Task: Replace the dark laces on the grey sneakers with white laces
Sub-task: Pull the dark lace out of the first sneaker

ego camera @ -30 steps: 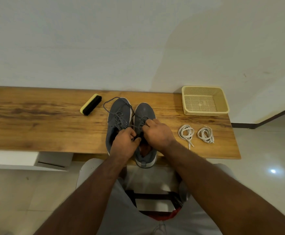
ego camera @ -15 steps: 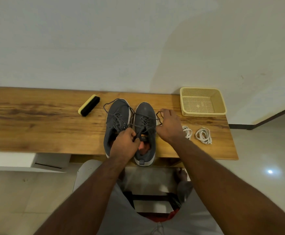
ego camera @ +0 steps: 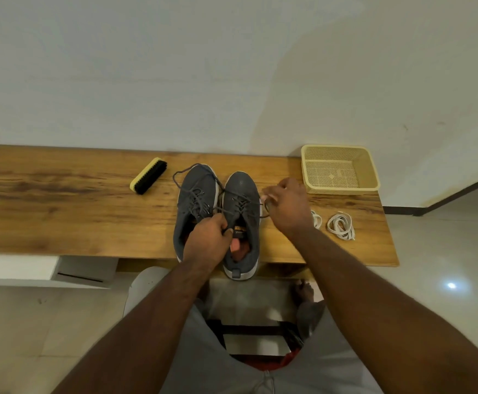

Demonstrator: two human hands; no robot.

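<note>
1. Sitting side by side near the front edge of the wooden tabletop point(ego camera: 61, 211): two grey sneakers, left sneaker point(ego camera: 195, 194) and right sneaker point(ego camera: 242, 191), toes pointing at the wall, heels toward the person.
2. Still gripping with the left hand point(ego camera: 208, 241), fingers curled tight around one end of the dark lace point(ego camera: 239, 204) right at the tongue of the right sneaker. Basically the same spot as half a second ago.
3. Pulling away with the right hand point(ego camera: 287, 207), now out past the right sneaker's outer side, pinching the other end of the dark lace. A second ago both hands bunched together over the tongue; now well apart, lace stretched across the eyelets between them.
4. Hanging loose off the left sneaker: its own dark lace point(ego camera: 186, 173), looping out over the toe and onto the wood, not shifting between frames.
5. Waiting to the right of the right hand: two white laces, one coil point(ego camera: 341, 226) fully in view, the other coil point(ego camera: 316, 218) partly hidden behind the right wrist. More hidden now than a second ago.
6. Resting at the far right corner: yellow mesh basket point(ego camera: 340, 189), nothing visible inside.
7. Lying at an angle left of the sneakers, well apart from them: shoe brush point(ego camera: 148, 175), yellow back, black bristles. Not budging.
</note>
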